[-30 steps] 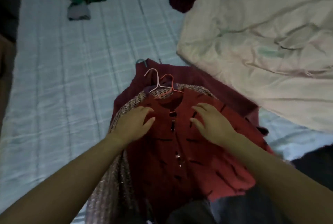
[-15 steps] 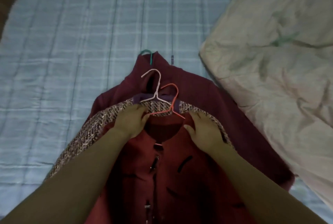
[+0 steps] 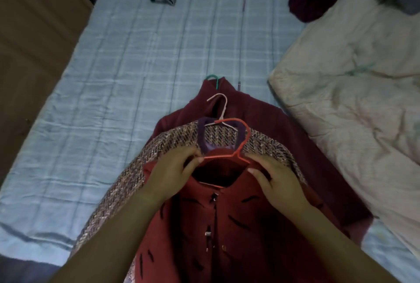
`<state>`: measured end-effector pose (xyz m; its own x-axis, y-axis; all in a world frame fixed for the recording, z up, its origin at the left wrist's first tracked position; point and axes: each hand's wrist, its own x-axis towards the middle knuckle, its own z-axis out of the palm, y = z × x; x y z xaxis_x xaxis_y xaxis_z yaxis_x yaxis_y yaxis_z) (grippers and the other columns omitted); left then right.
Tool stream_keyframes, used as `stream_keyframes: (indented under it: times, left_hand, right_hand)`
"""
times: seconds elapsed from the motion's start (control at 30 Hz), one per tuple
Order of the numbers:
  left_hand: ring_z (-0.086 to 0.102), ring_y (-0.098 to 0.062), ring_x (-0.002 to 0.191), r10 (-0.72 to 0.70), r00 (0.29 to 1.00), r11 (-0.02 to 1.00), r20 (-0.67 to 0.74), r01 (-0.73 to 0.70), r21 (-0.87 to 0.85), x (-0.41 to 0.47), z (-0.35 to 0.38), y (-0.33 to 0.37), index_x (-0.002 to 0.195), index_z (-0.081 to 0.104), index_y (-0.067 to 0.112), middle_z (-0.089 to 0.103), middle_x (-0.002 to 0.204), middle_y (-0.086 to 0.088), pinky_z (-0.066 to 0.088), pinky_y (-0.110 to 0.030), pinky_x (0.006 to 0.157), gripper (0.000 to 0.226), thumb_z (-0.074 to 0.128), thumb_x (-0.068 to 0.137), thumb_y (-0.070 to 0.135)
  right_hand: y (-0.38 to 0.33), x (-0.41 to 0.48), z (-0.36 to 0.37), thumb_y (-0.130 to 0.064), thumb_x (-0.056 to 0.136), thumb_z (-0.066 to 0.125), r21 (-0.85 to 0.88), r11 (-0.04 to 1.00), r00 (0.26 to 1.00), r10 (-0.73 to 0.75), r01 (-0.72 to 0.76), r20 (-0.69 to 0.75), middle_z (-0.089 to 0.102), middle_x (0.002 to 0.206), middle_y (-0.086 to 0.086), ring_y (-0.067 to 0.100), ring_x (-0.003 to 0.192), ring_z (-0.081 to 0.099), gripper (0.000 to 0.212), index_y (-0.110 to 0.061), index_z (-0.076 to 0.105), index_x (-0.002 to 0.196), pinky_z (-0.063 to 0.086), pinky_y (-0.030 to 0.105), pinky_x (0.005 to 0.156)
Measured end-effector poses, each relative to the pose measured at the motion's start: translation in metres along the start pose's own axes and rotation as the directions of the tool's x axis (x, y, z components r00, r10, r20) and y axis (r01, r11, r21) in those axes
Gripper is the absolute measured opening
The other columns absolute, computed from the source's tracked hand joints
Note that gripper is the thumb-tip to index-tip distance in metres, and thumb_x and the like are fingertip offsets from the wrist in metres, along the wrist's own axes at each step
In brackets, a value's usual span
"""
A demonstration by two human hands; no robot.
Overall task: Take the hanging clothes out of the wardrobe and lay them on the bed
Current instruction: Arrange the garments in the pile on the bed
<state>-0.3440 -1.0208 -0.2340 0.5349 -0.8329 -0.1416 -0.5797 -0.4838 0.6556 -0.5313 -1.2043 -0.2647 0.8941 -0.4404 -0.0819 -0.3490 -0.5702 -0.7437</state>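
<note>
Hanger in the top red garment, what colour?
The hanger is orange-red. The head view, the only one, shows it clearly.

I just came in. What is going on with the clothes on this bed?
A person is laying hung clothes on the bed. The left hand and right hand grip the collar of a red shirt, at its red hanger. It lies on top of a tweed jacket and a dark red coat, both on hangers too.
</note>
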Motion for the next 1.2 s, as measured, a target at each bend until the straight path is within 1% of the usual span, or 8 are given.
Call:
stream_keyframes:
  times: [0.2,0.4,0.6,0.7,0.87,0.97,1.07,1.2]
  left_hand:
    - [0.057,0.001,0.079,0.005,0.974,0.999,-0.225,-0.014,-0.036,-0.12,-0.067,0.046,0.084,0.063,0.026,0.062,0.08,0.015,0.04,-0.012,0.071,0.017,0.052,0.086,0.039]
    - [0.056,0.005,0.084,-0.072,0.889,0.997,-0.452,0.051,-0.057,-0.271,-0.118,0.044,0.085,0.065,0.025,0.062,0.082,0.019,0.036,-0.005,0.073,0.025,0.05,0.084,0.045]
    - [0.057,0.002,0.082,-0.279,0.74,0.96,-0.613,0.207,-0.187,-0.443,-0.142,0.005,0.08,0.064,0.024,0.063,0.079,0.016,0.037,-0.006,0.073,0.012,0.054,0.084,0.031]
    - [0.054,0.002,0.081,-0.312,0.643,0.947,-0.699,0.273,-0.17,-0.518,-0.159,-0.016,0.081,0.06,0.025,0.06,0.08,0.018,0.035,-0.006,0.074,0.012,0.052,0.086,0.032]
    - [0.055,-0.005,0.086,-0.319,0.494,0.912,-0.809,0.392,-0.12,-0.611,-0.186,-0.054,0.091,0.052,0.036,0.057,0.084,0.025,0.045,-0.037,0.077,0.018,0.04,0.086,0.049]
    - [0.054,0.0,0.086,-0.307,0.419,0.898,-0.855,0.425,-0.114,-0.654,-0.211,-0.082,0.094,0.054,0.039,0.057,0.082,0.03,0.046,-0.042,0.079,0.019,0.043,0.085,0.051]
    - [0.055,0.006,0.082,-0.306,0.278,0.898,-0.91,0.401,-0.18,-0.691,-0.253,-0.117,0.084,0.062,0.031,0.06,0.079,0.026,0.045,-0.031,0.077,0.021,0.048,0.082,0.047]
    - [0.053,0.003,0.08,-0.273,0.135,0.868,-0.953,0.463,-0.183,-0.73,-0.326,-0.173,0.085,0.06,0.033,0.061,0.08,0.026,0.046,-0.038,0.077,0.019,0.048,0.081,0.047]
  right_hand:
    - [-0.109,-0.068,-0.015,-0.04,0.088,0.052,-0.031,0.983,0.969,-0.185,0.183,-0.161,0.062,0.106,-0.015,-0.002,0.099,0.055,0.033,-0.031,0.062,0.117,0.041,0.013,0.087]
    - [-0.219,-0.129,0.02,-0.039,0.087,0.054,-0.051,0.916,0.911,-0.401,0.398,-0.095,0.067,0.107,-0.01,0.005,0.1,0.06,0.033,-0.024,0.065,0.115,0.041,0.012,0.09]
    - [-0.337,-0.18,0.105,-0.044,0.087,0.053,-0.029,0.791,0.791,-0.608,0.611,0.058,0.069,0.105,-0.011,0.0,0.097,0.059,0.032,-0.026,0.068,0.11,0.037,0.005,0.087]
    - [-0.396,-0.203,0.158,-0.042,0.087,0.054,0.045,0.731,0.729,-0.682,0.68,0.066,0.071,0.099,-0.01,0.003,0.092,0.061,0.03,-0.024,0.069,0.105,0.042,0.012,0.08]
    - [-0.481,-0.229,0.239,-0.042,0.087,0.053,0.185,0.624,0.615,-0.781,0.759,0.11,0.069,0.09,-0.009,0.009,0.078,0.065,0.026,-0.029,0.061,0.107,0.048,0.024,0.069]
    - [-0.53,-0.235,0.286,-0.045,0.084,0.055,0.285,0.579,0.55,-0.815,0.764,0.184,0.07,0.093,-0.011,0.006,0.083,0.066,0.031,-0.032,0.059,0.112,0.05,0.026,0.072]
    - [-0.579,-0.221,0.328,-0.047,0.082,0.057,0.337,0.547,0.495,-0.837,0.767,0.232,0.069,0.103,-0.015,0.002,0.094,0.064,0.033,-0.03,0.067,0.108,0.048,0.019,0.083]
    - [-0.649,-0.181,0.385,-0.041,0.082,0.062,0.377,0.466,0.412,-0.885,0.801,0.218,0.064,0.105,-0.019,-0.003,0.098,0.06,0.034,-0.022,0.068,0.11,0.04,0.005,0.086]
